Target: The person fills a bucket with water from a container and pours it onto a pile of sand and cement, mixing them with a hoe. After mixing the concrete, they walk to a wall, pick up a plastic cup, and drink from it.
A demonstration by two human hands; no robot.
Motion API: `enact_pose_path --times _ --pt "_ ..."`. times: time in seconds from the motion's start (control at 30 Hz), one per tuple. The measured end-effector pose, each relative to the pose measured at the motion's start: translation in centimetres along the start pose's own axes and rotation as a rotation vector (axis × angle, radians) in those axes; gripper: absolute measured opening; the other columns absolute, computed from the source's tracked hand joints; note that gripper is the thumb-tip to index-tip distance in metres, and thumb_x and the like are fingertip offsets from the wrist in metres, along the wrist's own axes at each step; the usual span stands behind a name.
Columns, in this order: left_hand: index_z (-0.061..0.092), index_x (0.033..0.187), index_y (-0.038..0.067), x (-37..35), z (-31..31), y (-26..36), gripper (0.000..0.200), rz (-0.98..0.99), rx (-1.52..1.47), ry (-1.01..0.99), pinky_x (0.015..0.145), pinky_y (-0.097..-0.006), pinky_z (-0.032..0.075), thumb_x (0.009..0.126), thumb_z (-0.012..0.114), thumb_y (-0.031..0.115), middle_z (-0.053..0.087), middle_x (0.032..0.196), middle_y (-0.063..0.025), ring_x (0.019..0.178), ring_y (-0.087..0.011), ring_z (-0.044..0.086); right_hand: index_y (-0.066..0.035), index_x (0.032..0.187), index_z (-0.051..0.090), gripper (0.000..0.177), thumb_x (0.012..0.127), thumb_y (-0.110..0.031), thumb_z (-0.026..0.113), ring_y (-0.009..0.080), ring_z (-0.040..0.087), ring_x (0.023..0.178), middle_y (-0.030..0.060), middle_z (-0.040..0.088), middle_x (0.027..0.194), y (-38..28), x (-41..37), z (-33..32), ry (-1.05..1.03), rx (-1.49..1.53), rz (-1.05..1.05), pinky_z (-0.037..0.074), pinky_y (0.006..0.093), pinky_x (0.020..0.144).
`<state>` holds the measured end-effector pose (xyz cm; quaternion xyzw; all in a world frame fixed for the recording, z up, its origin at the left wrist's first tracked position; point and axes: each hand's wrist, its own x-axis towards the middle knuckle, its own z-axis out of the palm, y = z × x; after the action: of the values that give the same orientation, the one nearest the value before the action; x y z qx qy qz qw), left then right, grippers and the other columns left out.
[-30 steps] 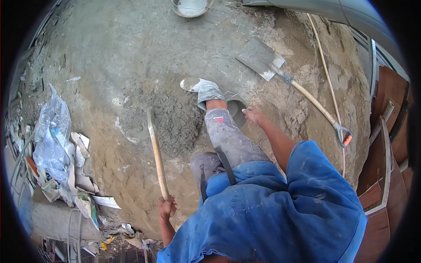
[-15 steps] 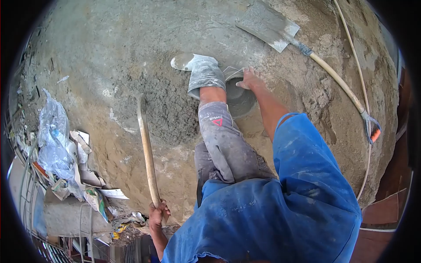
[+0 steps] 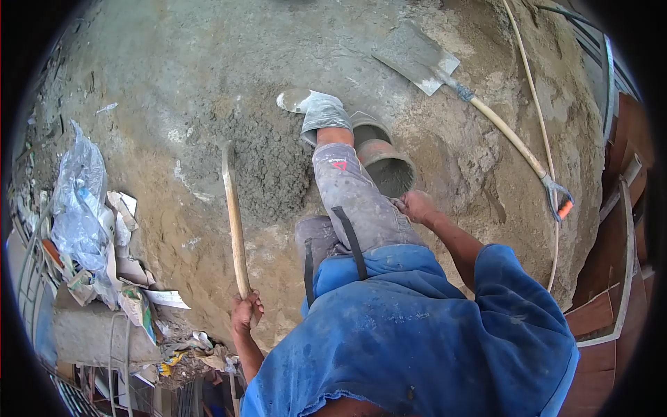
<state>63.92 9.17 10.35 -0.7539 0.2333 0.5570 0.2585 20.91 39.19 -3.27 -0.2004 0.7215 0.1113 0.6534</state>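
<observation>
My left hand (image 3: 246,311) is wrapped round the end of a long wooden handle (image 3: 237,250). This tool's metal head (image 3: 228,154) rests at the left edge of a heap of wet grey concrete (image 3: 271,167). My right hand (image 3: 418,207) is closed at the near rim of a mortar-smeared bucket (image 3: 389,170), beside my leg; its exact hold is partly hidden. That bucket leans with its mouth towards me. Just beyond it is a second bucket (image 3: 370,131), partly covered by my leg and the first bucket. My boot (image 3: 306,103) stands beyond the heap.
A square shovel (image 3: 417,59) with a wooden shaft and orange grip lies on the ground at upper right, a hose (image 3: 538,111) running past its grip. Clear plastic sheeting (image 3: 80,201) and torn paper bags (image 3: 135,278) are piled at left.
My right hand has drawn back towards my body from the bucket's far side. A bucket now leans towards me and a second shows behind it. My left hand keeps its hold on the handle.
</observation>
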Motion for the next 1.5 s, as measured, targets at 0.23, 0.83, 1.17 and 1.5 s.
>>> enact_pose_path --times 0.23,0.83,1.17,1.5 --pt "0.058 0.083 0.001 -0.3 0.4 -0.6 0.009 0.032 -0.049 -0.006 0.042 -0.0306 0.045 0.081 0.062 0.009 0.056 0.060 -0.0047 0.046 -0.0152 0.054 -0.008 0.083 0.068 0.029 0.084 -0.037 0.062 0.0382 0.065 0.083 0.0169 0.068 0.083 -12.5 3.1 -16.4 0.396 -0.128 -0.036 0.050 0.0472 0.073" --pt "0.055 0.078 0.000 -2.1 1.0 2.8 0.012 -0.086 -0.077 0.048 0.042 -0.0291 0.042 0.076 0.065 0.006 0.053 0.058 -0.0041 0.045 -0.0133 0.052 -0.017 0.098 0.070 0.022 0.085 -0.030 0.059 0.0324 0.062 0.101 0.0138 0.068 0.098 -45.4 25.6 -25.0 0.293 -0.757 -0.778 0.040 0.0491 0.096" --pt "0.053 0.097 -0.006 -2.9 1.5 4.6 0.032 -0.071 0.153 0.128 0.061 -0.0388 0.050 0.076 0.069 0.011 0.059 0.071 -0.0180 0.064 -0.0287 0.062 -0.001 0.144 0.030 0.056 0.095 -0.025 0.041 0.0360 0.034 0.135 0.0211 0.022 0.152 -42.3 26.0 -6.1 0.200 -1.193 -0.800 0.017 0.0544 0.113" --pt "0.051 0.110 -0.003 -3.1 11.5 -3.1 0.046 0.022 -0.307 -0.029 0.074 -0.0451 0.051 0.074 0.072 0.018 0.064 0.085 -0.0271 0.085 -0.0432 0.064 -0.003 0.138 0.024 0.081 0.091 -0.068 0.029 0.0350 0.063 0.095 0.0226 0.053 0.123 -39.8 23.4 14.2 -0.651 0.748 0.070 0.049 0.0579 0.082"
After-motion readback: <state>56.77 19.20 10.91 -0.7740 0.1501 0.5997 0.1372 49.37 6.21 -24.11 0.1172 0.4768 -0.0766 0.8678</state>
